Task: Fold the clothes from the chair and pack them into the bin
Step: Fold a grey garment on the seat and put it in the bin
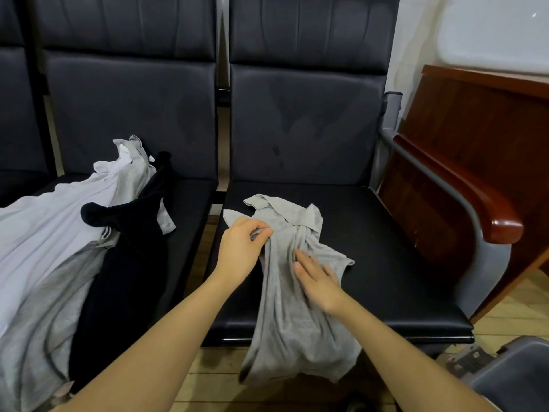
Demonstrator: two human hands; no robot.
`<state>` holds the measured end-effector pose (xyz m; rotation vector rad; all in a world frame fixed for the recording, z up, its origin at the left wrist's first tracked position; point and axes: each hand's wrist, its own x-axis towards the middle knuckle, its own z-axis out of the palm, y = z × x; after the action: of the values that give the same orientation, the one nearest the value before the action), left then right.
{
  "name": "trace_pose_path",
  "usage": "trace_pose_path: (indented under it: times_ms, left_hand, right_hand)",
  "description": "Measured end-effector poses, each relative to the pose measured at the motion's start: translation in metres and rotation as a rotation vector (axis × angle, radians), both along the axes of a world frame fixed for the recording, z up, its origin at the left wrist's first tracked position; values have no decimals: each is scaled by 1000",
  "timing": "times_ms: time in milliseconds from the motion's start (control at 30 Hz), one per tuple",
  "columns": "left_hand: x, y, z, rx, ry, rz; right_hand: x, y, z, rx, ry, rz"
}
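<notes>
Black padded chairs (312,120) in a row, wooden armrest (463,188) on the right. Grey shirt (294,292) lies crumpled on the right seat, its bottom hanging over the front edge. Left hand (242,251) pinches a bunch of the fabric near the collar, right hand (319,281) lies flat on it, fingers spread. Pile (74,233) of white, grey and black clothes on the next seat

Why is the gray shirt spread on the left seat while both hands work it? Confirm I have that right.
Not quite: the head view shows the gray shirt on the right seat, its hem hanging over the front edge. The left hand pinches its fabric and the right hand lies on it.
</notes>
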<state>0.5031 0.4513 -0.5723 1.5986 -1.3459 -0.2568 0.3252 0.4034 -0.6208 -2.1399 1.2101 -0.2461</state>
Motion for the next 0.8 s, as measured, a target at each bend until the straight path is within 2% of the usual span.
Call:
trace_pose_path:
  times_ms: [67, 100, 233, 367, 500, 600, 667, 800]
  left_hand:
    - [-6, -3, 1, -8, 1, -13]
    - [-10, -4, 2, -17, -3, -28]
    - [-28, -13, 2, -12, 14, -119]
    - [-52, -27, -1, 17, 39, -202]
    - [-86, -33, -17, 79, 17, -320]
    - [-108, -35, -42, 152, -122, -390]
    - [-115, -37, -53, 169, -219, -365]
    - [-117, -35, -56, 266, -468, -325]
  right_hand:
    - [-4, 3, 8, -22, -126, -16]
    - [-11, 1, 10, -89, -126, -34]
    - [-51, -17, 14, -307, 24, -132]
    - [-86, -31, 9, -332, 151, -128]
    - [-100, -36, 6, -322, 56, -90]
    - [-107, -38, 2, -335, -11, -111]
    - [-110, -39, 0, -346, -54, -134]
    - [-111, -40, 2, -369, -20, -146]
